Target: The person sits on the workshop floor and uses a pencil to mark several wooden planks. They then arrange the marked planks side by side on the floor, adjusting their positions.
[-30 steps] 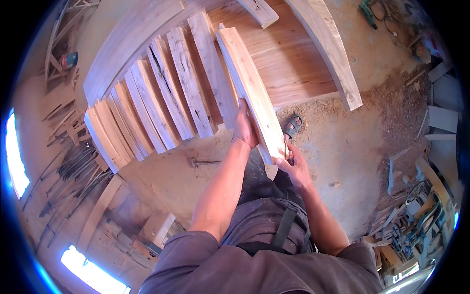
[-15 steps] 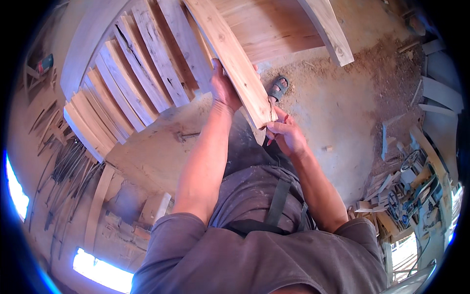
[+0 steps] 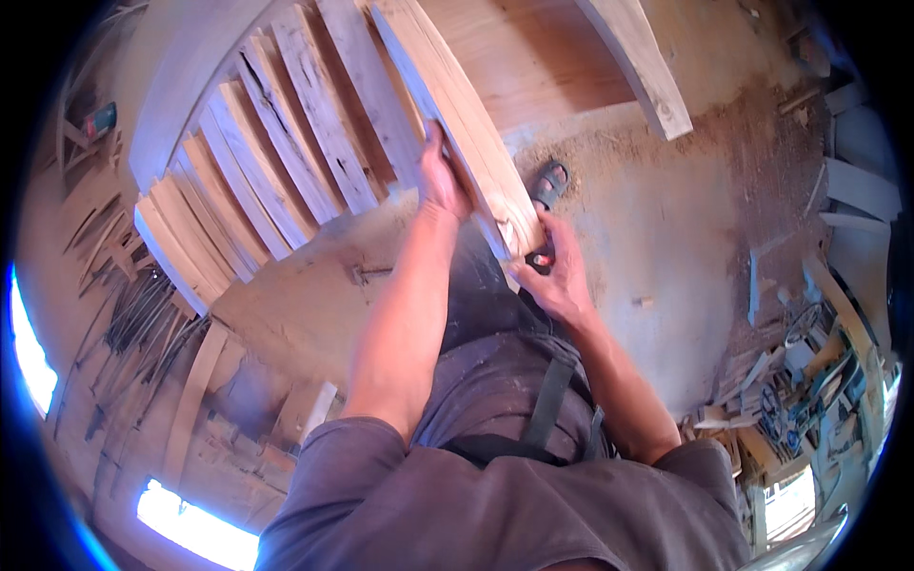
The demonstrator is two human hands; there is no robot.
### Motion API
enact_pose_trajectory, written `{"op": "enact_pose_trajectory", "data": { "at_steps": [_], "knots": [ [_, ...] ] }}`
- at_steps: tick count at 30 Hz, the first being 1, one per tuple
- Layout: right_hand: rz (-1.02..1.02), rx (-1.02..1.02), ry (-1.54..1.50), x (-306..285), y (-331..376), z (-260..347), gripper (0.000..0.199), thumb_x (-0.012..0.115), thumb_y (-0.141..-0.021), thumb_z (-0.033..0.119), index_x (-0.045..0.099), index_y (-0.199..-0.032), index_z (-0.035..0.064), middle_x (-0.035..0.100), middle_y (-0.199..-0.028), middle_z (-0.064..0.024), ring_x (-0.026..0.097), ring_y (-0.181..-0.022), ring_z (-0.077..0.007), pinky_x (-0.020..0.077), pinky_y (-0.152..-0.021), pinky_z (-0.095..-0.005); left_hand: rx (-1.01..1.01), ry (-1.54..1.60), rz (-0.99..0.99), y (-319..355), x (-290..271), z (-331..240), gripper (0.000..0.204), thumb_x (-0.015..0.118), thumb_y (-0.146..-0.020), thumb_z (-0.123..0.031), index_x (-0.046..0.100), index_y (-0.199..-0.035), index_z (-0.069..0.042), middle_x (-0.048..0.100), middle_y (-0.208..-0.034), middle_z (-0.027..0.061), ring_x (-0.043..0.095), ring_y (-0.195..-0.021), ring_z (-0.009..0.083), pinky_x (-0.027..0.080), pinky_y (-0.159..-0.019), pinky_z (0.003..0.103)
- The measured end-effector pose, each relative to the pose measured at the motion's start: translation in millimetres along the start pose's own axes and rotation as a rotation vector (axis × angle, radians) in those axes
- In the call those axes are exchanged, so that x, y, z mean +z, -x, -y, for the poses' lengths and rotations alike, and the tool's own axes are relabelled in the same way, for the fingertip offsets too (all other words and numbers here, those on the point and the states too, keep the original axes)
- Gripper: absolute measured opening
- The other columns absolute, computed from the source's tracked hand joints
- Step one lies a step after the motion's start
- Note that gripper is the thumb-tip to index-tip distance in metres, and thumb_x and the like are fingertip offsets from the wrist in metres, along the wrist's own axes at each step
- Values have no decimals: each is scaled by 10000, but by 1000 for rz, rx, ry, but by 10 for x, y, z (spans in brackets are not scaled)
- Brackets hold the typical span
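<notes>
A long, pale wooden plank [image 3: 466, 114] slants from the upper middle down toward my body, its near end raised off the floor. My left hand [image 3: 444, 181] is closed on its left side, the thumb up along the edge and the other fingers partly hidden beneath. At the near end, my right hand [image 3: 562, 271] grips the corner with thumb and fingers. A small reddish thing shows between those fingers, too small to name. Left of the plank stands a row of wooden slats [image 3: 286, 143], some with dark cracks, beside a broad curved board [image 3: 176, 81].
A wide reddish wooden panel [image 3: 533, 57] and a curved wooden leg [image 3: 643, 67] lie beyond the plank. Wood offcuts [image 3: 819, 381] pile up at the right. Thin rods [image 3: 143, 314] lie at the left. My sandalled foot [image 3: 550, 183] is on the dusty floor.
The plank has rolled so that its left side face shows more. My right hand has shifted round the near end, fingers now along its right edge. My left hand keeps its hold.
</notes>
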State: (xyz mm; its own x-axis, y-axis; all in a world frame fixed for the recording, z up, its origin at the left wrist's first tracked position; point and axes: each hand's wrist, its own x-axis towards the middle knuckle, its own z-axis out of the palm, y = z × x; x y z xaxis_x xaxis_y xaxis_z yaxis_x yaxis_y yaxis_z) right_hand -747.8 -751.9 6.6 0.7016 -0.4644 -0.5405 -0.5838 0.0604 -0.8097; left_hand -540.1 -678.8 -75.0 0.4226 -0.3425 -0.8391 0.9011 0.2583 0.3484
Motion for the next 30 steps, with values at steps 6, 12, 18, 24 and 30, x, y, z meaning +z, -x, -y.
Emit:
{"op": "enact_pose_trajectory", "data": {
  "at_steps": [6, 12, 18, 24, 30],
  "knots": [
    [216, 235, -570, -48, -41, -124, 646, 748, -904, 225, 509, -1457, -9, 641, -1293, -86, 621, -1140, -169, 481, -1017, -334, -63, 65, 68, -51, -154, 114, 836, 420, -944, -808, 637, -1236, -56, 708, -1094, 210, 698, -956, 382, 569, -868, 537],
    [325, 356, -632, -98, -86, -84, 654, 791, -886, 132, 517, -1462, -12, 675, -1255, -83, 645, -1122, -179, 497, -1011, -330, -147, 120, 200, 107, -126, 120, 837, 379, -951, -814, 636, -1211, -61, 705, -1048, 231, 704, -914, 402, 579, -830, 542],
    [149, 337, -543, 58, -118, -439, 715, 819, -779, 41, 534, -1432, -21, 682, -1206, -121, 676, -1073, -214, 551, -940, -352, -105, 35, 32, 49, -180, 234, 656, 382, -1047, -668, 646, -1236, -98, 717, -1125, 166, 711, -978, 320, 577, -895, 514],
    [101, 344, -563, 33, -287, -448, 719, 775, -748, -1, 548, -1430, -24, 705, -1179, -113, 691, -1014, -201, 548, -886, -322, -53, 73, -181, 78, 6, 314, 619, 463, -1050, -631, 591, -1363, -113, 655, -1315, 83, 634, -1178, 275, 525, -1006, 483],
    [103, 315, -734, 49, -767, -708, 657, 722, -775, -52, 582, -1417, -23, 730, -1095, -50, 667, -886, -117, 508, -703, -248, 309, -439, -49, 18, 3, 244, 581, 594, -1050, -400, 522, -1455, 11, 631, -1333, 74, 606, -1150, 174, 495, -987, 360]
  ]
}}
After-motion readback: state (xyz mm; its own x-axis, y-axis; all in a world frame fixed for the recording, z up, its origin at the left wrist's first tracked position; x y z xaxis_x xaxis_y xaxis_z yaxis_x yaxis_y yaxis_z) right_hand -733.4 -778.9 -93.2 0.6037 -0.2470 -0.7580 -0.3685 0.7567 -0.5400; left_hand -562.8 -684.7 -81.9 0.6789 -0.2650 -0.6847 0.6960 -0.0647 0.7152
